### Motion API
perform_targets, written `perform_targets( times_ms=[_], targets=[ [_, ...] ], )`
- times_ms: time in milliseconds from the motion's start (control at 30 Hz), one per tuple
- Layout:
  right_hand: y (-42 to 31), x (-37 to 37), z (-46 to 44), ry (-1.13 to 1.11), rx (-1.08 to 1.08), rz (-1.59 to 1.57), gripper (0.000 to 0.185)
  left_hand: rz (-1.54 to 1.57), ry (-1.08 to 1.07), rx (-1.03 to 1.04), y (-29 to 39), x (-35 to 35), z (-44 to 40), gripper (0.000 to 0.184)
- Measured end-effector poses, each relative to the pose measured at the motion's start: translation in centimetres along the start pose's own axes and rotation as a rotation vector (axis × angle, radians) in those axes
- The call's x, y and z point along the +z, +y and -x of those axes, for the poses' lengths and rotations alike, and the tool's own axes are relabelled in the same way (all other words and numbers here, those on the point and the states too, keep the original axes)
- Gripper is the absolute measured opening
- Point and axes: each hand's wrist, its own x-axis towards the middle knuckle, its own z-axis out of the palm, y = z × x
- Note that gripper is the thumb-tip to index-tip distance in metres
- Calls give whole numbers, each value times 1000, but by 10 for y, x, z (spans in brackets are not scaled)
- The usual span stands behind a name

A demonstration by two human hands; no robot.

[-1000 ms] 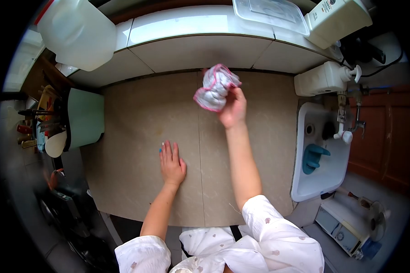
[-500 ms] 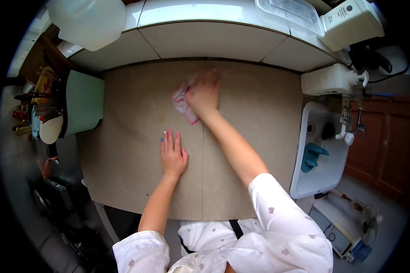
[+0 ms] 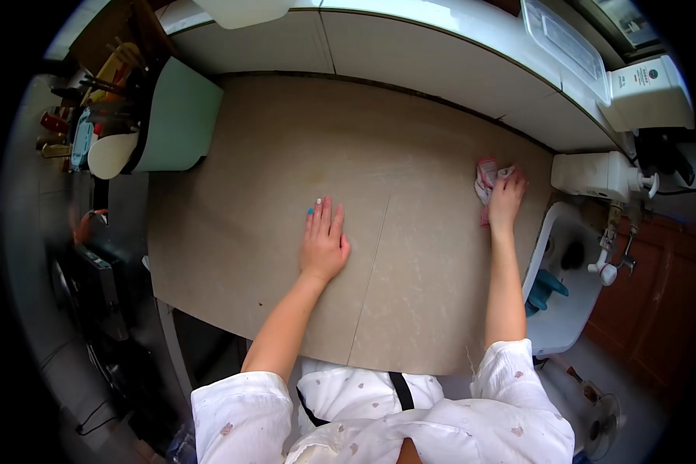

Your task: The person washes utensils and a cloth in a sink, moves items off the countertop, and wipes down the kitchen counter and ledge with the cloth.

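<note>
My right hand (image 3: 507, 203) is on the right part of the beige tabletop (image 3: 286, 139), its fingers closed on a crumpled white cloth (image 3: 485, 182) with a pink edge. The cloth lies pressed on the surface, sticking out to the left of the fingers. My left hand (image 3: 325, 245) rests flat near the middle of the tabletop, fingers stretched out, holding nothing.
A green utensil holder (image 3: 179, 116) stands at the back left. At the right are a white pump bottle (image 3: 593, 175) and a white sink (image 3: 568, 329) with a teal object (image 3: 545, 292) inside. A tiled ledge (image 3: 410, 58) runs along the back.
My right hand lifted the cloth a second ago, set it down near the back middle, and has since moved with it to the right. My left hand stays flat. The view has turned.
</note>
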Motion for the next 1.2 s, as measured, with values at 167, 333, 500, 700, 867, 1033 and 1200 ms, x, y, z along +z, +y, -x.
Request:
perform_targets(
  times_ms=[167,333,500,700,867,1033,1200],
  targets=[
    [-138,40,-12,-61,-176,105,62,11,-1,2,-1,-1,-1,55],
    [-256,86,36,-275,-554,-202,49,9,15,18,-3,2,0,53],
    [-221,63,46,-350,-691,-78,48,110,44,32,-6,5,3,50],
    [-68,-4,55,-20,21,345,50,409,37,88,-33,-13,5,49],
    [-60,-4,74,90,484,546,52,86,2,70,-140,-75,32,52],
    [-146,62,29,42,128,360,50,15,-20,-29,-207,-72,57,59],
    [-320,103,63,-219,-401,-38,48,7,-10,-52,-205,-71,58,61]
  ],
)
